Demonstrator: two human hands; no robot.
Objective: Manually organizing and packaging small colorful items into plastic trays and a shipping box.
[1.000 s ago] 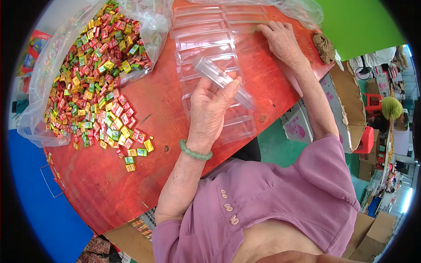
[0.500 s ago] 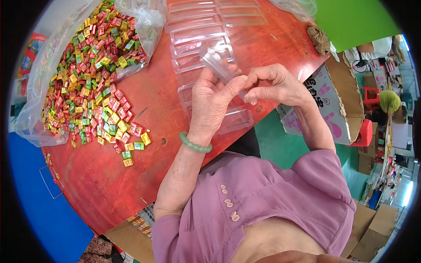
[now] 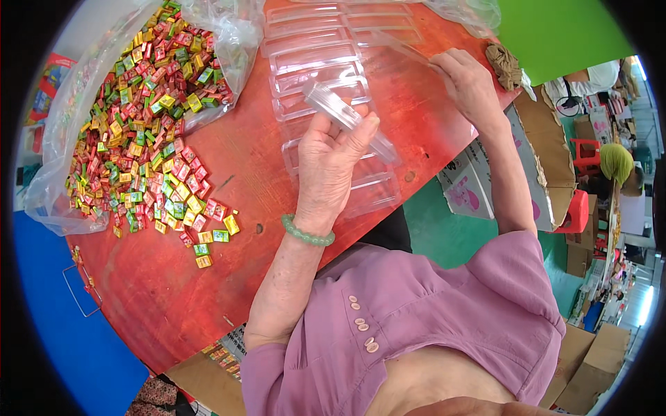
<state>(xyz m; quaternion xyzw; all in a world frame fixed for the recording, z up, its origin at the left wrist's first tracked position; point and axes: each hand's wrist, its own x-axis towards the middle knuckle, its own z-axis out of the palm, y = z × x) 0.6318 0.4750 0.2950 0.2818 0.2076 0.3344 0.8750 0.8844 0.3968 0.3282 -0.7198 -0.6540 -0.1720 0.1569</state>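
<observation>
My left hand [image 3: 327,170], with a green bead bracelet [image 3: 308,233] on its wrist, is closed around a nested stack of clear plastic trays [image 3: 331,104]. Farther off to the right, my right hand [image 3: 473,89] pinches the end of a thin clear plastic tray [image 3: 401,46], partly blurred and held out over the table. Beneath and beyond my left hand, long clear trays [image 3: 316,59] lie side by side in a column. A shorter second column [image 3: 381,28] sits beside its far end.
A heap of small red, yellow and green packets [image 3: 159,132] spills from a clear bag [image 3: 59,197] on the red table [image 3: 229,159]. A crumpled brown cloth [image 3: 504,66] lies by the right edge. Cardboard boxes [image 3: 544,152] stand right of the table.
My right hand has moved away from the stack, far and to the right, with a single tray now in its fingers. My left hand keeps the stack in nearly the same place.
</observation>
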